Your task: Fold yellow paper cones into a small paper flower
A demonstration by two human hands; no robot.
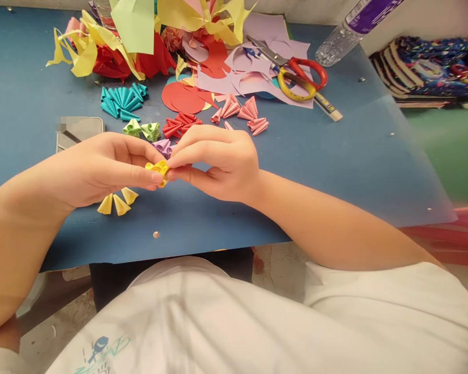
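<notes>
Between the fingertips of both hands is a small cluster of yellow paper cones (158,169). My left hand (113,166) pinches it from the left with thumb and fingers. From the right, my right hand (218,161) closes its thumb and fingertips on the same cluster. Loose yellow cones (120,204) lie below my left hand. Just beyond the fingers are purple cones (163,147), partly hidden, with green cones (151,131) and red cones (179,124) behind. Teal cones (124,101) and pink cones (248,109) lie farther back.
Scissors (296,75) and a cutter (328,107) rest by purple paper scraps (257,72) at the back. A plastic bottle (347,31) is at the back right. A phone (86,127) lies behind my left hand. The blue table's (203,228) front edge is near my body.
</notes>
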